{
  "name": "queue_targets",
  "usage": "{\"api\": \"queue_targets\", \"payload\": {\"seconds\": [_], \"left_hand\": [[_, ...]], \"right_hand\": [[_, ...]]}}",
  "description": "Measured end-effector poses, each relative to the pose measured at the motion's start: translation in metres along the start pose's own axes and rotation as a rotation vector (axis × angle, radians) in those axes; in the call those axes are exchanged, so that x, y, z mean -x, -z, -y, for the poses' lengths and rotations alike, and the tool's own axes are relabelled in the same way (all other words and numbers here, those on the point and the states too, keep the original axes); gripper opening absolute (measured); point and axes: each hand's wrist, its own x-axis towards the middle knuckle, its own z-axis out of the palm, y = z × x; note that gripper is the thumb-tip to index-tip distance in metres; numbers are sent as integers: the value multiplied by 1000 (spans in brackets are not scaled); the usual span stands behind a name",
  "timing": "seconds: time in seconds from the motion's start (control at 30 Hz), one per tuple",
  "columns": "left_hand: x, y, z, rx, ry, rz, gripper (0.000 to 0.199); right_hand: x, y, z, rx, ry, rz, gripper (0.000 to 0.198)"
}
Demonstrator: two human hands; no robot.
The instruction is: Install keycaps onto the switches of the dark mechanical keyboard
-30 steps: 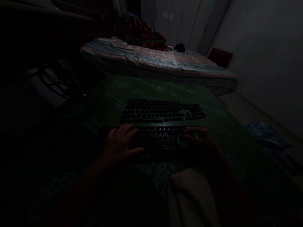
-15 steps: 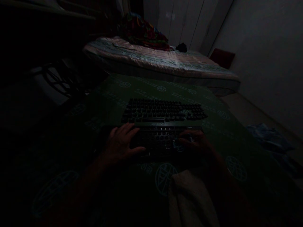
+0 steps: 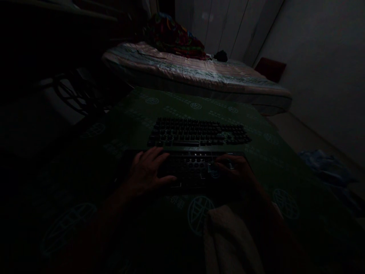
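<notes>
The scene is very dark. A black keyboard body [image 3: 191, 179] with bare key holes lies across the green-covered table in front of me. My left hand [image 3: 148, 167] rests flat on its left part, fingers spread and thumb stretched out to the right. Over the right part, my right hand [image 3: 235, 167] is closed, its fingers pinched together; a small pale glint shows at them, but what they hold is too dark to name. A bluish patch lies beside those fingertips. Just behind the body, loose black keycaps [image 3: 185, 133] are laid out in keyboard order.
A light cloth [image 3: 228, 236] lies at the near edge, by my right forearm. The green tablecloth [image 3: 171, 101] carries printed emblems. Beyond it stands a bed [image 3: 182, 72] with a red patterned blanket [image 3: 176, 40]. Bluish fabric [image 3: 322, 163] lies on the floor at right.
The view has shifted slightly. Both hands stay at nearly the same places on the keyboard body; my right hand's fingers have moved only a little. The keycaps have not moved.
</notes>
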Motion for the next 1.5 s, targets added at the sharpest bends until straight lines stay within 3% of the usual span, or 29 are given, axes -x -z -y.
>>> {"api": "queue_targets", "payload": {"seconds": [0.1, 0.53, 0.73, 0.97, 1.17, 1.37, 1.5], "left_hand": [[0, 0, 0, 6, 2, -14, 67], [1, -2, 1, -9, -5, -10, 70], [0, 1, -3, -11, 4, -1, 70], [0, 0, -1, 2, 5, -4, 69], [-1, 1, -2, -16, 10, 16, 72], [0, 2, -3, -6, 14, 4, 69], [-1, 2, -2, -9, 8, 13, 69]], "right_hand": [[-2, -6, -3, 15, 8, -78, 16], [-4, -15, -2, 14, 70, -11, 15], [-6, -16, -2, 18, 30, -76, 16], [-7, -15, 2, 14, 74, 57, 16], [-6, -16, 4, 22, 52, -14, 17], [-5, -11, 7, 7, 58, 108, 16], [-3, -8, 4, -10, 19, 33, 16]]}}
